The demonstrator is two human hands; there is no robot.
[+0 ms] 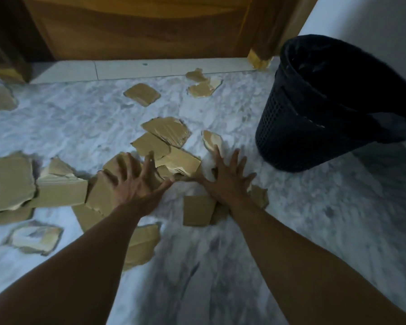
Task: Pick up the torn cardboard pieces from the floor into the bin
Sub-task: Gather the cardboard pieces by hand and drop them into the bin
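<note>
Several torn brown cardboard pieces lie scattered on the marble floor (314, 219). A loose pile (167, 141) sits in the middle, larger pieces (10, 181) at the left, small ones (202, 89) near the door. My left hand (136, 181) is spread open, fingers apart, over the pile's left side. Spread just as wide, my right hand (225, 179) hovers beside the pile, above a square piece (197, 211). Neither hand holds anything. A black mesh bin (319, 127) with a dark liner stands at the right, leaning in this view.
A wooden door (138, 26) and its frame close off the far side, with a pale threshold strip (150, 69) below. A white wall (373, 22) rises behind the bin. Bare marble floor lies in front and to the right of my arms.
</note>
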